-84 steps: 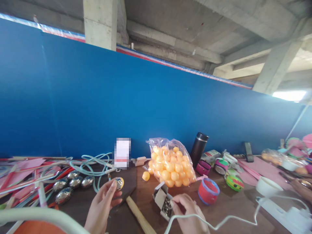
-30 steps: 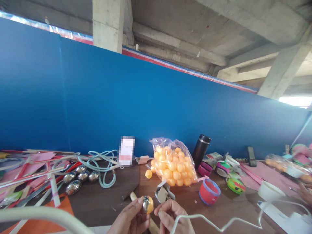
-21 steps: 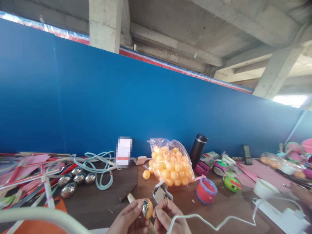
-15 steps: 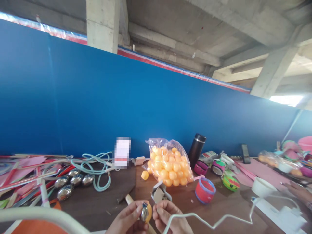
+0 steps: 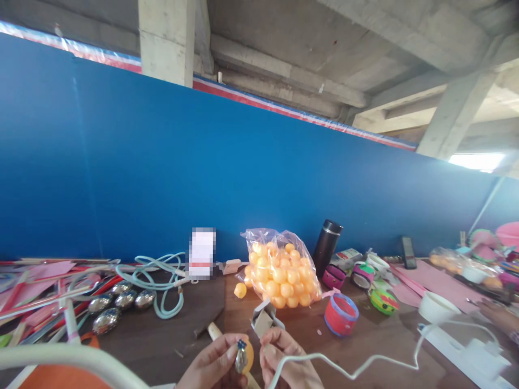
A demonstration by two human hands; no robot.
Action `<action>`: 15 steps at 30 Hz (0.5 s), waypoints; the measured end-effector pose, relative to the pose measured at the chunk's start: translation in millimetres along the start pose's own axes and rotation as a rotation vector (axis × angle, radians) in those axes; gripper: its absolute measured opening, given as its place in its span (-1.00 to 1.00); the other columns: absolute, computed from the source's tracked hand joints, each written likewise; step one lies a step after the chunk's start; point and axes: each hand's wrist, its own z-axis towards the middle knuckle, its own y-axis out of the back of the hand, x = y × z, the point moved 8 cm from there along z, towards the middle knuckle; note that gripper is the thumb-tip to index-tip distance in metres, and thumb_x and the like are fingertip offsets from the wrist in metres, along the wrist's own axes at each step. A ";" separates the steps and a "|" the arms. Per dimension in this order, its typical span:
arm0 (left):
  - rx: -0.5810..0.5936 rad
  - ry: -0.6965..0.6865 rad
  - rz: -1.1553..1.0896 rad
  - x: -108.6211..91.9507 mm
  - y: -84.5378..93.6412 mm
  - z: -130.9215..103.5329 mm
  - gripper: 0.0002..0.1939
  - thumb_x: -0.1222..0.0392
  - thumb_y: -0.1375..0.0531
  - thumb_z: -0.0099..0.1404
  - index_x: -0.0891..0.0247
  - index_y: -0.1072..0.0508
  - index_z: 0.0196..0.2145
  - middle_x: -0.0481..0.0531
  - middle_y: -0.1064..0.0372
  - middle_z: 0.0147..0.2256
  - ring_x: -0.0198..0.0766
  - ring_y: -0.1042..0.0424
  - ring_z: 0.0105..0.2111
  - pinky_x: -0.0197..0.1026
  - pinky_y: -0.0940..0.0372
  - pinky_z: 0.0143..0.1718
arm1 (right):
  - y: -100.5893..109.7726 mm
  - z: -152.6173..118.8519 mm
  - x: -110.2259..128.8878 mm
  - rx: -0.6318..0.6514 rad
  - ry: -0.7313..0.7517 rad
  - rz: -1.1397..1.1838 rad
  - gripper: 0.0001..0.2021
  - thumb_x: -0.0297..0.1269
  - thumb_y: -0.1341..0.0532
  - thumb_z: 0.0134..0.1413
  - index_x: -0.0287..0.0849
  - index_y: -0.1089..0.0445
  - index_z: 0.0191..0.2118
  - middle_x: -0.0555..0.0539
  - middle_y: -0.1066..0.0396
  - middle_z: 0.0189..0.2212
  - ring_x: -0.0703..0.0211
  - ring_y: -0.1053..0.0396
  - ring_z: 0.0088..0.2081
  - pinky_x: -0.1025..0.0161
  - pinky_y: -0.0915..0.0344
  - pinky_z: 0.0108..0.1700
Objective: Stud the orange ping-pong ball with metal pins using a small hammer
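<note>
My left hand (image 5: 213, 363) is closed around an orange ball (image 5: 250, 354) that carries a shiny silver piece (image 5: 240, 360) with dark blue at its top. Close beside it, my right hand (image 5: 291, 361) has its fingers pinched together; what lies between them, if anything, is too small to make out. Just beyond the fingertips stands a small open cardboard box (image 5: 264, 321). A hammer (image 5: 214, 330) with a pale wooden handle lies partly under my hands. In front of my right hand runs a white cable (image 5: 302, 357).
Behind the box sits a clear bag of orange balls (image 5: 279, 275), one loose ball (image 5: 240, 290) beside it. Several silver egg-shaped pieces (image 5: 107, 321) lie left. Rightward are a red-and-blue ring (image 5: 341, 319), black bottle (image 5: 326, 246), power strip (image 5: 450, 351) and another person's hand (image 5: 500, 319).
My right hand's fingers have shifted slightly up, towards the small box. The left hand keeps its hold on the ball, turned a little. The view has moved slightly.
</note>
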 end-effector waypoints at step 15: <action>0.040 -0.112 0.166 -16.1 -13.3 -13.5 -0.61 0.11 -0.31 0.01 0.30 -0.41 -0.21 0.03 -0.40 -0.45 -0.29 -0.41 -0.49 -0.28 -0.31 -0.50 | 19.4 -7.2 -3.4 -0.193 -0.172 -0.418 -0.75 -0.11 -0.26 -0.19 -0.14 -0.21 -0.51 0.21 -0.15 -0.81 0.48 0.00 -0.83 0.47 0.04 -0.76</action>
